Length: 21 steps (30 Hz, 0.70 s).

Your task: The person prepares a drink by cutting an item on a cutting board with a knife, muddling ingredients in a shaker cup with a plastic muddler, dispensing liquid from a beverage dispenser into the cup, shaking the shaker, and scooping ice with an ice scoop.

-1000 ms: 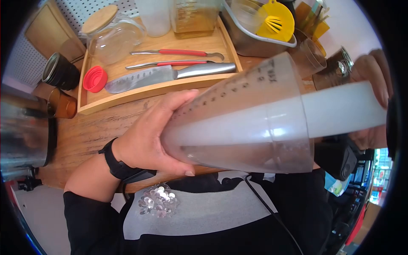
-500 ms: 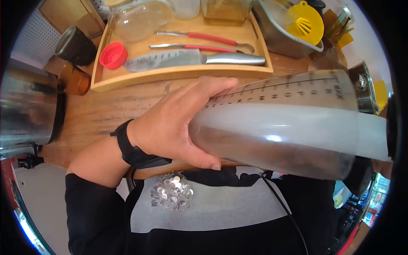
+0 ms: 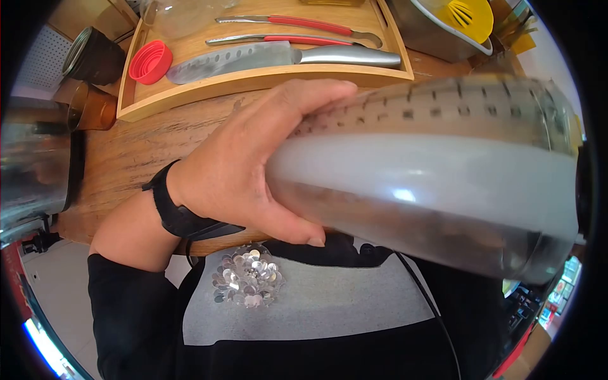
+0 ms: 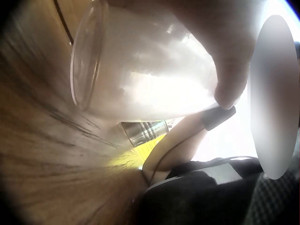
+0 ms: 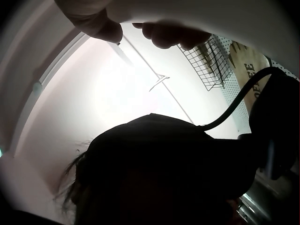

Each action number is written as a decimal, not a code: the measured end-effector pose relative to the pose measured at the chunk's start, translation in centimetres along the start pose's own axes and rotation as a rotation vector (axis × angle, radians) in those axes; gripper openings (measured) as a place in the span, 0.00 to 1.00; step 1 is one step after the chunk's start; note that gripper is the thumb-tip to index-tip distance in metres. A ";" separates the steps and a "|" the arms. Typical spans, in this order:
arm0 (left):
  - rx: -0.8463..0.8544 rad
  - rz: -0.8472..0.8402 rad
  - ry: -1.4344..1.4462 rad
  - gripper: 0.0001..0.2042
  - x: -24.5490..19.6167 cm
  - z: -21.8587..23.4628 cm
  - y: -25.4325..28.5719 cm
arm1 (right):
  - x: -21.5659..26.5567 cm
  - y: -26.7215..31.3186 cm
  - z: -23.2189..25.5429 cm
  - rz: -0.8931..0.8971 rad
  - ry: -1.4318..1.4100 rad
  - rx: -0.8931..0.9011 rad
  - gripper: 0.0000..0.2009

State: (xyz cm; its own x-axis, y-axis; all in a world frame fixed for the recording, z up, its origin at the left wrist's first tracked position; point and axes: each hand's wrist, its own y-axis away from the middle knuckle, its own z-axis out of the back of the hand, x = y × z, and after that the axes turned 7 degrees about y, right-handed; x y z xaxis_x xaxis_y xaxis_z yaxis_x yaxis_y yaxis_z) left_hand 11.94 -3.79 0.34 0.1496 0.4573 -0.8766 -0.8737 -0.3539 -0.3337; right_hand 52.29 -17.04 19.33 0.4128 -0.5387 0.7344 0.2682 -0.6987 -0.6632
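Observation:
My left hand (image 3: 240, 164) grips the narrow end of a clear plastic measuring cup (image 3: 437, 107) with black scale marks, thumb below and fingers above. The cup lies on its side in the air over the table's front edge. A frosted white tube (image 3: 418, 161) shows inside it, running lengthwise. The left wrist view shows the cup's round base (image 4: 86, 61) near the wood. My right hand (image 5: 161, 36) is outside the head view. In the right wrist view its fingers and thumb curl at the edge of a pale surface (image 5: 243, 23), which looks like the tube.
Behind the cup stands a wooden tray (image 3: 266, 82) with a kitchen knife (image 3: 285, 58), red-handled tongs (image 3: 304, 25) and a red ribbed cap (image 3: 151, 62). At left are an amber cup (image 3: 93, 106), a black pot (image 3: 95, 57) and a large metal cylinder (image 3: 35, 158). A metal basin (image 3: 430, 35) stands back right.
The cup and my left hand have moved to the right and the cup looks larger. The tube's projecting end and my right hand have passed out of the head view. The tray sits higher in view.

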 end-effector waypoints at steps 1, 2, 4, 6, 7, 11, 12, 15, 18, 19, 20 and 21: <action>-0.016 0.061 0.108 0.57 0.1 -0.1 0.1 | -6.2 -4.7 -6.3 0.008 0.003 -0.008 0.11; -0.033 0.123 0.214 0.57 0.2 -0.2 0.1 | -7.4 -5.7 -7.8 0.018 0.005 -0.015 0.11; -0.004 0.087 0.123 0.57 0.0 0.1 0.1 | -8.6 -6.6 -9.0 0.037 0.000 -0.018 0.11; 0.015 0.042 0.036 0.57 0.1 0.2 -0.1 | 0.9 0.9 0.3 0.050 0.001 -0.011 0.11; 0.009 0.013 0.016 0.57 0.0 0.2 -0.2 | -3.7 -2.7 -4.3 0.054 0.005 -0.006 0.11; -0.001 -0.033 0.055 0.57 0.4 0.1 -0.1 | -7.3 -5.4 -7.9 0.078 0.009 -0.020 0.11; 0.003 -0.034 0.054 0.57 0.4 0.0 -0.1 | -11.1 -8.4 -11.1 0.087 0.012 -0.023 0.11; -0.020 0.025 0.112 0.57 0.3 0.1 0.0 | -13.6 -10.4 -13.6 0.112 0.007 -0.019 0.12; 0.004 -0.010 0.010 0.58 0.0 0.2 -0.1 | -13.2 -9.7 -13.0 0.115 0.004 -0.014 0.12; 0.002 0.010 0.093 0.58 0.2 0.1 0.0 | -15.9 -11.6 -15.7 0.119 0.008 -0.013 0.12; 0.003 0.030 0.174 0.58 0.3 0.1 0.0 | -11.4 -8.2 -11.1 0.126 0.011 -0.013 0.12; 0.003 0.028 0.169 0.58 0.4 0.1 0.0 | -6.8 -4.8 -6.5 0.138 0.013 -0.011 0.12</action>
State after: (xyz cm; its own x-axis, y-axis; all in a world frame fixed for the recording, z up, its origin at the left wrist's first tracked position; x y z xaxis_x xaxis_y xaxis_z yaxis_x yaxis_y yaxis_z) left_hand 11.97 -3.49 0.06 0.2007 0.3040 -0.9313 -0.8800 -0.3618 -0.3077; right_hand 42.52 -13.11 18.51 0.4339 -0.6357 0.6385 0.1998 -0.6231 -0.7562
